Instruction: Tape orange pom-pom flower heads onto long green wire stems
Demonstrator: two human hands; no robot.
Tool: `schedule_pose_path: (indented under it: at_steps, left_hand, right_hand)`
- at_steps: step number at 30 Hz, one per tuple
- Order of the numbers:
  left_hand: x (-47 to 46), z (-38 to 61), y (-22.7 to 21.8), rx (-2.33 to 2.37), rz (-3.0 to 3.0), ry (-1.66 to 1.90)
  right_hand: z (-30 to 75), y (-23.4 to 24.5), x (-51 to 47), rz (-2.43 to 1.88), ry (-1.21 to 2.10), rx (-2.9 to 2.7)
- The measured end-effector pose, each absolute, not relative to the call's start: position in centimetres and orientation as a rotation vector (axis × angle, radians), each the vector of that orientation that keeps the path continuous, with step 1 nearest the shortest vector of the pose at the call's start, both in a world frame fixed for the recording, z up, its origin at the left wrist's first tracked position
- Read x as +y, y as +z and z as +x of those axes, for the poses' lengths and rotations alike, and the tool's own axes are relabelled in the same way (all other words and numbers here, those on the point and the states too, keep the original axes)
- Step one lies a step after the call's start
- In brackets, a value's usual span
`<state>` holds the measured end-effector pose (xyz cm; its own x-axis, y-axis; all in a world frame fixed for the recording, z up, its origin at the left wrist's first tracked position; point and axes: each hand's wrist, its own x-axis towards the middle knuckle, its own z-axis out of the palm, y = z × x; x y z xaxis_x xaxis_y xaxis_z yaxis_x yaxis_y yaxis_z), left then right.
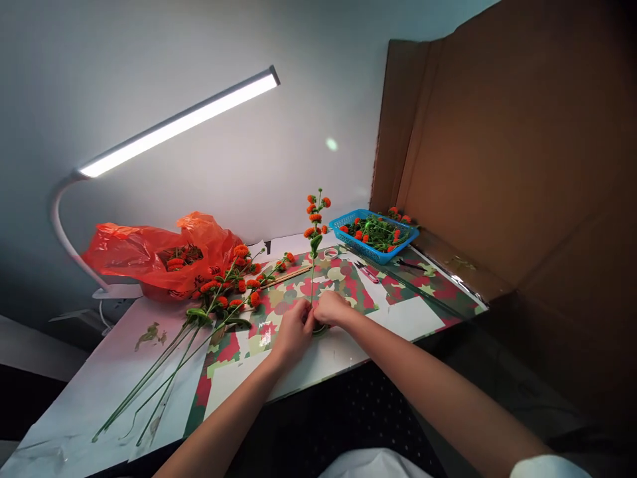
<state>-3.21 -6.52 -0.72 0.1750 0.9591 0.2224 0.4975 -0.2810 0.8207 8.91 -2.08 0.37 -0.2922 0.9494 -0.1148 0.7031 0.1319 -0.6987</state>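
Observation:
An orange flower stem (314, 218) with several small fuzzy blooms and green leaves stands upright above the patterned mat. My left hand (294, 326) is closed around its lower part, fingertips pinched together. My right hand (332, 309) is closed right beside it, its fingers meeting the left ones at the stem; what lies inside them is hidden. Just under both hands a round green thing (321, 329), looking like a roll of tape, shows in part on the table.
More orange flower stems (223, 302) lie at left, by a red plastic bag (129, 255). At right are a blue basket (365, 249) of flowers, pink-handled snips (367, 272) and black pliers (411, 265). A lamp (184, 119) hangs above; cardboard (497, 146) walls the right side.

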Motion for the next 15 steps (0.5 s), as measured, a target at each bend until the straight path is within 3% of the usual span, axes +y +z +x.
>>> schedule_pose_path:
  at_steps: [9, 15]
  left_hand:
    - [-6.0, -2.8, -1.1, 1.374, 1.783, 1.057]
    - [-5.8, -3.1, -1.5, 1.327, 1.765, 1.097]
  right_hand:
    - [10.8, 2.5, -4.9, -1.592, 1.161, -1.94]
    - [10.1, 1.9, -4.2, -1.609, 1.121, -1.906]
